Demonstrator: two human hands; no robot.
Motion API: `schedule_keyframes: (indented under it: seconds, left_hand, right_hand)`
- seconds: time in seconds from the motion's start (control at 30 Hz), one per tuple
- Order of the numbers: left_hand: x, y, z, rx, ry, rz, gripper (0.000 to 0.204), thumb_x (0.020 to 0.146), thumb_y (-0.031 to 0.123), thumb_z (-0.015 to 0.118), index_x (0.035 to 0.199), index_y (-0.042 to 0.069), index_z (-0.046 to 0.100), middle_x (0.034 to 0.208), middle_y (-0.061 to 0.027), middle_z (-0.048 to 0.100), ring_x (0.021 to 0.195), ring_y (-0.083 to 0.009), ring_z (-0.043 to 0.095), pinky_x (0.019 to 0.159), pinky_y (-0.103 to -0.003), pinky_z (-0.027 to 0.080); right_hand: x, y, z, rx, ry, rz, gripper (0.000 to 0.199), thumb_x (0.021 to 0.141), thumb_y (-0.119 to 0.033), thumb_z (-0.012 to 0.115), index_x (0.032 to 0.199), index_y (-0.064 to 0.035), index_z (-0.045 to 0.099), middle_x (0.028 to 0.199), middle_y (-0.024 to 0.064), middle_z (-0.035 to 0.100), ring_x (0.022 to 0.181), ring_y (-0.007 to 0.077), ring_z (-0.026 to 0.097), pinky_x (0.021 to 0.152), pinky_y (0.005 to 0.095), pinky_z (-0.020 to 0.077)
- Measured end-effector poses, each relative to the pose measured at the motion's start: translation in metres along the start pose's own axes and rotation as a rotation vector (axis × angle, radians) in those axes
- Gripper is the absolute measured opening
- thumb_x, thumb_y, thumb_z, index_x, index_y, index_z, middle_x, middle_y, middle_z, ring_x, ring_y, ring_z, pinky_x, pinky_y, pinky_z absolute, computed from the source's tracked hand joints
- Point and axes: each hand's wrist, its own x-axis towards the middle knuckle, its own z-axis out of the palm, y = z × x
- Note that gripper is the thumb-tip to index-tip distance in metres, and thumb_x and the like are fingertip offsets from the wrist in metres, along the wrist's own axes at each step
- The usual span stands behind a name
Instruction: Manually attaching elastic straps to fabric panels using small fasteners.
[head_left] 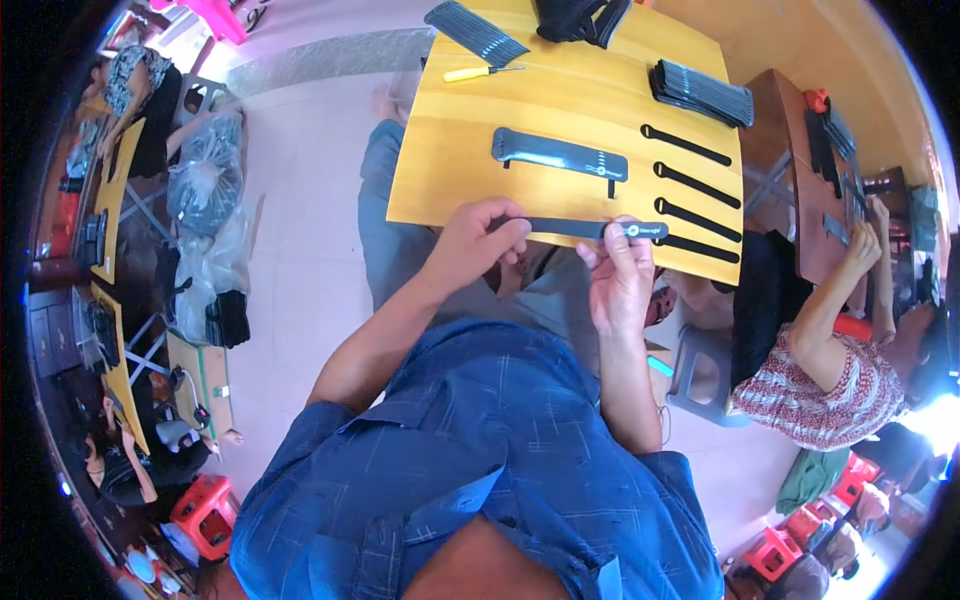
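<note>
A black strap [565, 227] with a pale print near its rounded right end is stretched sideways just off the table's near edge. My left hand [482, 240] pinches its left end between thumb and fingers. My right hand [618, 275] grips it near the printed end, thumb on top. Beyond them lies a dark, flat, glossy piece [560, 155] with two short black tabs under its near edge. To the right, several black straps [697, 182] with a loop at one end lie in a row; the nearest is partly behind my right hand.
The yellow table [440, 195] carries a yellow-handled tool [468, 74], a fanned stack of dark pieces [476, 34], another stack [702, 92] and a black bundle [582, 20]. A co-worker sits at a brown table [785, 130] on the right. Plastic bags [207, 170] stand left.
</note>
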Motion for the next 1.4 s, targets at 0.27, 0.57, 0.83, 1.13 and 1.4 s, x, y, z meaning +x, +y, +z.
schedule_keyframes:
  seconds: [0.27,0.57,0.83,1.13,1.4]
  left_hand:
    - [-0.004,0.003,-0.026,-0.113,0.033,-0.069,0.020,0.103,0.019,0.059,0.113,0.004,0.067,0.079,-0.0012,0.067,0.063,-0.0065,0.060,0.058,-0.022,0.050]
    - [0.016,0.005,-0.038,0.111,0.181,-0.106,0.017,0.102,0.018,0.061,0.104,0.003,0.067,0.080,-0.0013,0.069,0.063,-0.0063,0.061,0.055,-0.022,0.051]
    - [0.059,0.012,-0.046,0.118,0.232,-0.195,0.018,0.099,0.018,0.065,0.095,0.001,0.069,0.077,-0.0030,0.070,0.060,-0.0063,0.061,0.055,-0.022,0.051]
    - [0.080,0.012,-0.050,0.416,0.298,-0.213,0.019,0.099,0.018,0.066,0.088,0.003,0.068,0.069,-0.0021,0.067,0.058,-0.0067,0.059,0.053,-0.025,0.047]
    - [0.081,0.015,-0.045,0.737,0.350,-0.008,0.015,0.095,0.016,0.068,0.088,0.002,0.068,0.065,-0.0130,0.060,0.054,-0.0226,0.058,0.052,-0.036,0.044]
  right_hand:
    - [0.009,0.003,-0.018,-0.388,0.065,-0.130,0.017,0.102,-0.019,0.067,0.110,-0.0047,0.064,0.086,0.0024,0.066,0.072,0.0103,0.063,0.064,0.0242,0.0530]
    - [0.038,-0.008,-0.038,-0.536,0.074,-0.034,0.016,0.104,-0.021,0.064,0.104,-0.0051,0.065,0.081,-0.0007,0.064,0.069,0.0069,0.059,0.061,0.0204,0.0463]
    - [0.081,-0.022,-0.043,-0.873,0.017,-0.126,0.018,0.104,-0.019,0.065,0.094,-0.0035,0.064,0.072,-0.0056,0.055,0.065,0.0025,0.048,0.058,0.0196,0.0380]
    - [0.111,-0.028,-0.042,-0.874,-0.008,-0.025,0.018,0.103,-0.018,0.065,0.092,-0.0044,0.063,0.072,-0.0062,0.055,0.064,0.0019,0.046,0.057,0.0187,0.0367]
    - [0.116,-0.025,-0.045,-0.864,0.029,0.060,0.019,0.104,-0.019,0.065,0.091,-0.0040,0.063,0.072,-0.0037,0.057,0.064,0.0035,0.048,0.058,0.0197,0.0393]
